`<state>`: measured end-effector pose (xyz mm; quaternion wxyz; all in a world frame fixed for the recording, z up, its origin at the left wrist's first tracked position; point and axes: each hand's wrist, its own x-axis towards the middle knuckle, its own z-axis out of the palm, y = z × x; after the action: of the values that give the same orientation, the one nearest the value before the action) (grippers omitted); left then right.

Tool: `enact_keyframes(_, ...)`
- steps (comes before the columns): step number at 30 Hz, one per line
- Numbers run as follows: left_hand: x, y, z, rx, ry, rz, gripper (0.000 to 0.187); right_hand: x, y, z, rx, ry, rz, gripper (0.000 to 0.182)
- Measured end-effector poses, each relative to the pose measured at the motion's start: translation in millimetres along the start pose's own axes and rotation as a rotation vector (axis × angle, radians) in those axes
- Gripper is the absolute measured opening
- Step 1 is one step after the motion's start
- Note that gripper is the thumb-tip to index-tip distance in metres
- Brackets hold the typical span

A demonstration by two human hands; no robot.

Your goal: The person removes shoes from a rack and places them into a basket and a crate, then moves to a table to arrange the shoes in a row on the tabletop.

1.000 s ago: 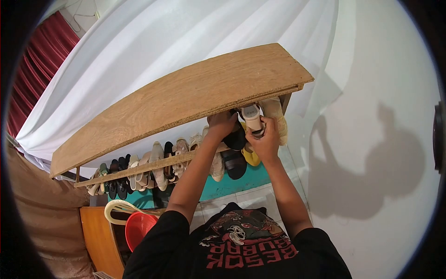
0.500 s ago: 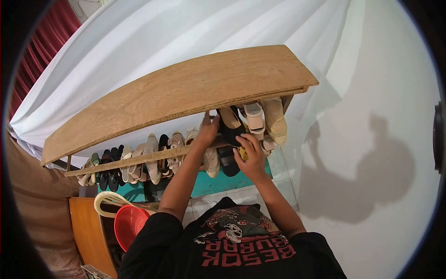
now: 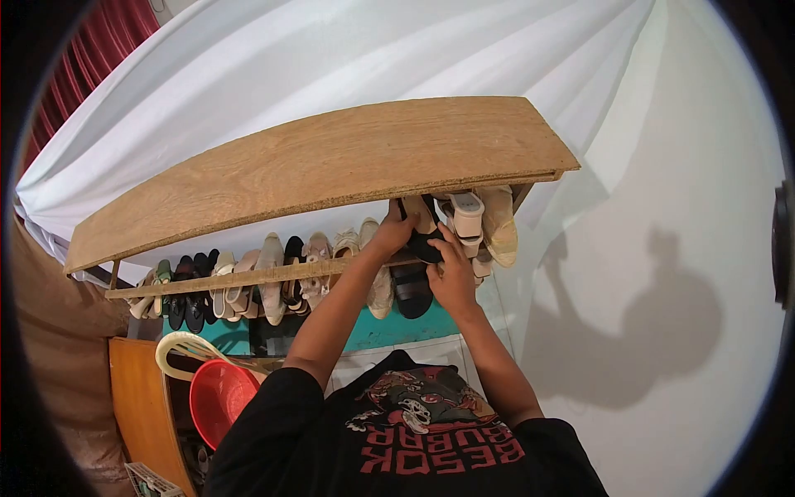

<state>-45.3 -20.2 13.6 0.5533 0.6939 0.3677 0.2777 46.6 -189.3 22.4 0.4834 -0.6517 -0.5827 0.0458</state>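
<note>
A black shoe with a tan insole rests on the rack's shelf below the wooden top. My left hand grips its left side, fingers partly behind it. On its right side and toe, my right hand closes on the same shoe. Just right of it stand a white sandal and a cream shoe. Black slippers and a beige shoe sit lower, under my hands.
Several more shoes line the rack to the left behind a wooden rail. A red basin and a cream plastic chair stand at the lower left. A white wall bounds the right side.
My left hand has moved onto the black shoe's side and taken hold of it. My right hand has closed more around it. The camera view has shifted slightly.
</note>
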Motion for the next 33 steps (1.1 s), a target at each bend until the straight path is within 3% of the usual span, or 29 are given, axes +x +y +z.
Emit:
enact_keyframes(2,6.1,-9.4,1.1,-0.035,-0.012,-0.005,0.085,1.7,-7.2,-1.0,-0.050,0.068,-0.109,0.036)
enact_keyframes(7,-8.5,20.8,-5.6,-0.150,-0.090,-0.041,0.084,-3.5,-8.2,-1.6,-0.069,0.061,-0.109,0.032)
enact_keyframes(9,-9.8,27.3,-9.5,-0.044,-0.110,-0.130,0.084,-3.0,-5.5,-1.0,-0.065,0.063,-0.131,0.032)
enact_keyframes(19,10.3,-18.6,-1.7,0.077,-0.043,-0.100,0.095,-5.9,-7.1,-6.3,-0.036,0.022,-0.109,0.031)
enact_keyframes(22,5.3,-17.8,-3.7,0.015,0.011,-0.064,0.089,-5.0,-15.1,-11.5,0.013,0.060,-0.129,0.030)
enact_keyframes(24,6.5,-25.4,-10.0,0.231,0.017,0.024,0.078,-11.6,-16.0,-14.8,0.045,0.093,-0.133,0.029)
enact_keyframes(27,-21.5,-5.0,-19.3,0.405,0.085,0.060,0.081,-27.0,1.6,-20.8,0.021,0.146,-0.261,0.030)
enact_keyframes(28,-39.9,12.3,-18.6,0.380,0.195,0.088,0.067,-38.3,11.4,-20.3,0.019,0.154,-0.255,0.028)
enact_keyframes(31,-68.9,19.2,-22.9,0.315,0.294,0.157,0.051,-70.4,36.6,-13.6,0.070,0.118,-0.228,0.022)
enact_keyframes(32,-73.7,9.0,-22.9,0.260,0.359,0.304,0.036,-80.6,42.7,-12.7,0.118,0.033,-0.179,0.020)
enact_keyframes(33,-82.8,4.9,-24.7,0.270,0.394,0.273,0.036,-87.9,47.0,-10.9,0.168,-0.058,-0.136,0.018)
